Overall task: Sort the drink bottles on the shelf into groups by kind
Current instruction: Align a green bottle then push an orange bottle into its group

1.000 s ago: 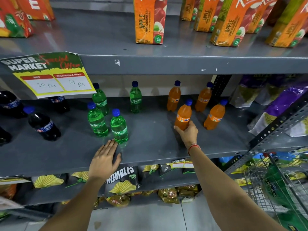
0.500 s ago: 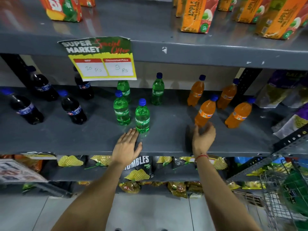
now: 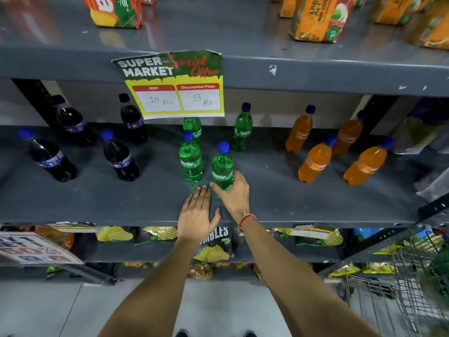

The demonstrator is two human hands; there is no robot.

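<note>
On the grey middle shelf (image 3: pixel 267 205) stand three groups of small blue-capped bottles. Several dark cola bottles (image 3: pixel 120 156) are at the left, several green Sprite bottles (image 3: pixel 190 156) in the middle, several orange soda bottles (image 3: pixel 315 160) at the right. My right hand (image 3: pixel 234 194) is wrapped around the base of the front Sprite bottle (image 3: pixel 222 166). My left hand (image 3: pixel 198 215) lies flat on the shelf's front edge, fingers apart, just left of that bottle and holding nothing.
A Super Market price sign (image 3: pixel 175 83) hangs from the upper shelf and hides the top of one Sprite bottle. Juice cartons (image 3: pixel 315 18) stand above. Snack bags (image 3: pixel 213 246) fill the shelf below. A wire trolley (image 3: pixel 398 285) is at the lower right.
My right hand let go of the front orange bottle, moved left and closed on the front Sprite bottle. The view shifted left, showing more cola bottles. My left hand stayed flat on the shelf.
</note>
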